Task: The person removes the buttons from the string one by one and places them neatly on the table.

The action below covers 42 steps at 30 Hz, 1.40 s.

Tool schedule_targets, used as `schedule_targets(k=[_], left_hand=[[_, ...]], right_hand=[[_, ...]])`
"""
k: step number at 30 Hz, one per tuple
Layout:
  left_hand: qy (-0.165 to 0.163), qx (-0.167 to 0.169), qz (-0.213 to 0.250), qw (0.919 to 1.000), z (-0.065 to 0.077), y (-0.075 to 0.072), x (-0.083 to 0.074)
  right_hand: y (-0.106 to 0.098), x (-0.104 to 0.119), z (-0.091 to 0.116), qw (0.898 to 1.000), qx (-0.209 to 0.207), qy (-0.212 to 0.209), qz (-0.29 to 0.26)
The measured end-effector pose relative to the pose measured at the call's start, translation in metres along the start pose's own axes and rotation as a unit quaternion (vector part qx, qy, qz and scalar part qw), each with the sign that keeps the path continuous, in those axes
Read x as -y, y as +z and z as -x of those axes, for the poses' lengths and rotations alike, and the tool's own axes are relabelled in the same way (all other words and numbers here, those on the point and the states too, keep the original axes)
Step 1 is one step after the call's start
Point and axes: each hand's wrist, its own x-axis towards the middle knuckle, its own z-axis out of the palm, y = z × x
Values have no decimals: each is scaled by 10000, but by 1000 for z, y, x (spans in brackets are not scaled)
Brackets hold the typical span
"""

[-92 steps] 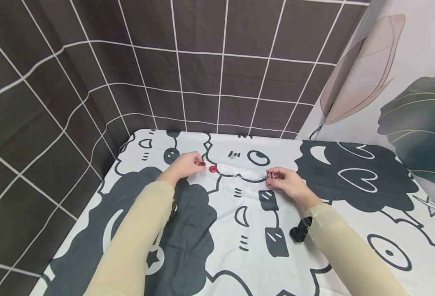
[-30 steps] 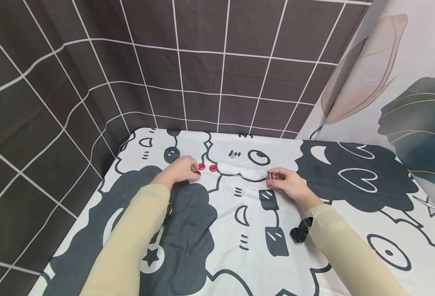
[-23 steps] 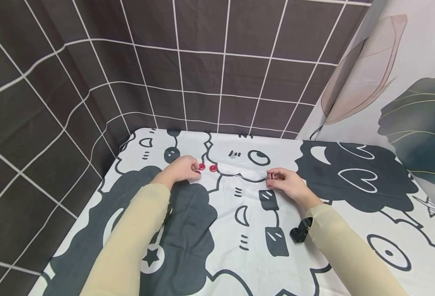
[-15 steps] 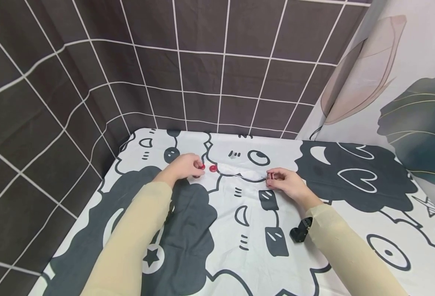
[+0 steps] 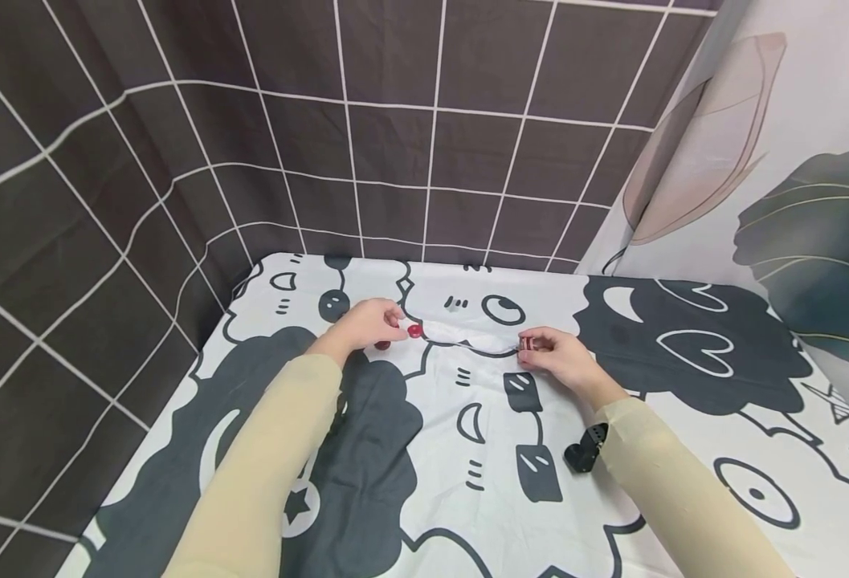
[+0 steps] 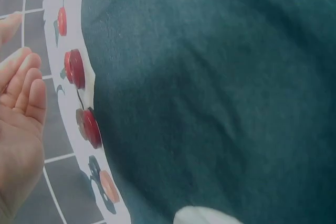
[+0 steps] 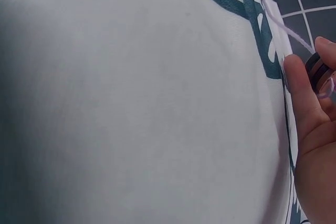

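Observation:
My left hand (image 5: 368,321) is low over the patterned cloth among small red discs, with a bright red disc (image 5: 414,330) just beyond its fingertips. A dark red disc (image 5: 382,345) sits below its fingers. In the left wrist view several discs stand in a row on the cloth, among them a dark red disc (image 6: 77,69) and an orange one (image 6: 109,186). The left fingers are loosely bent, with nothing seen between them. My right hand (image 5: 557,356) pinches a short striped red round piece (image 5: 528,343); a white string (image 7: 294,32) runs from it in the right wrist view.
A white cloth (image 5: 460,449) with black cartoon prints covers the surface. Behind it hangs a dark curtain (image 5: 388,144) with a white grid, and a leaf-patterned curtain (image 5: 814,96) hangs at the right. A black device (image 5: 585,451) is on the right wrist.
My left hand first held a dark red disc, drew back toward the near left, then moved forward again over the discs. The right hand stays in place, still pinching the striped piece.

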Motion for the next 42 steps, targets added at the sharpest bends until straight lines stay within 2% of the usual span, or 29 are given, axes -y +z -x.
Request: schedule_targets(k=[4, 10, 18, 25, 32, 36, 42], left_hand=[[126, 2, 55, 9999, -2, 1, -4], [146, 100, 275, 9995, -2, 4, -11], [383, 162, 261, 9988, -2, 12, -21], [425, 285, 354, 9981, -4, 14, -29], [624, 229, 450, 9968, -7, 16, -36], [586, 269, 611, 9960, -9, 17, -41], [430, 277, 709, 9962, -12, 24, -40]], right_hand=[[-1, -1, -1, 10000, -13, 3, -2], [-1, -1, 0, 10000, -23, -35, -87], [-1, -4, 3, 10000, -59, -50, 51], [3, -5, 1, 9996, -40, -144, -252], [2, -5, 1, 9997, -109, -112, -189], [1, -6, 0, 9997, -113, -123, -153], [2, -7, 1, 9996, -128, -116, -238]])
